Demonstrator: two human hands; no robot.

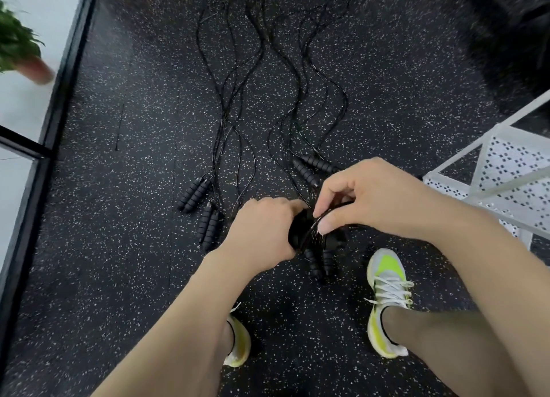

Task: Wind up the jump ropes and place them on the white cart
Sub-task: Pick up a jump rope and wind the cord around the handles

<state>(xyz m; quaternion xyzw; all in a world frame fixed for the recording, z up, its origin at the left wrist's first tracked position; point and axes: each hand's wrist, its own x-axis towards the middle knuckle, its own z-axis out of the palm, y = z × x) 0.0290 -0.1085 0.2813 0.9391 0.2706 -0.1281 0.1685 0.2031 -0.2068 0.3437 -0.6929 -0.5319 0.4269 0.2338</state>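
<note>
one jump rope (309, 233) is mid-wind — left hand (262, 233) grips the coiled bundle, right hand (369, 200) pinches a strand just right of it. keep wraps tight, tuck the end before letting go. its handles (318, 262) hang below the hands, long axis pointing down toward the feet. other ropes (238, 113) lie beyond the hands; white cart (506, 173) is right of the right hand.

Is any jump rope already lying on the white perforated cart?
No. The visible white perforated metal cart shelf holds nothing; three black foam-handled jump ropes lie on the speckled black floor.
</note>
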